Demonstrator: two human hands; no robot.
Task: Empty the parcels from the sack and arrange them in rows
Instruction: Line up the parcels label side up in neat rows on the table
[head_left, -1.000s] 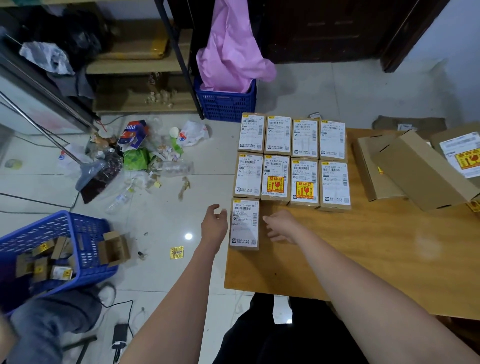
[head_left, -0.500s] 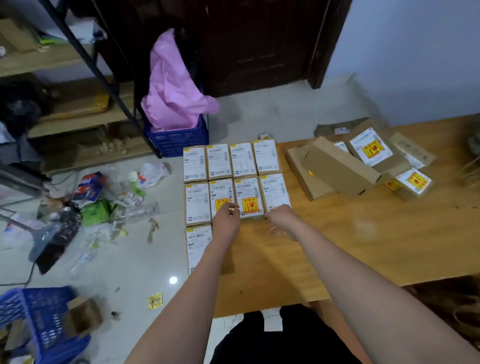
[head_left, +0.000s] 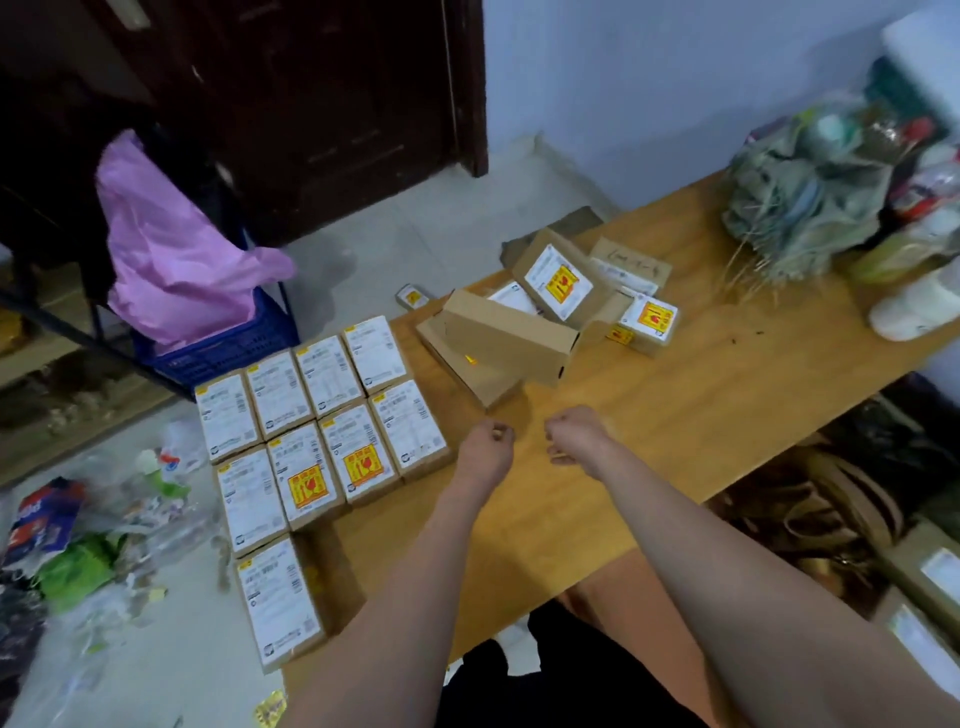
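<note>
Loose boxes (head_left: 511, 343) are lying jumbled on the tabletop (head_left: 675, 415) beyond both hands. The left hand (head_left: 488, 447) and right hand (head_left: 576, 434) are hovering loosely curled, holding nothing. Rowed parcels (head_left: 322, 431) (labels up) are lying with long axes pointing away.

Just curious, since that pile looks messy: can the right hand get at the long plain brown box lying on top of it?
Probably yes. The right hand hovers empty over bare table, and nothing lies between it and the long brown box.
</note>
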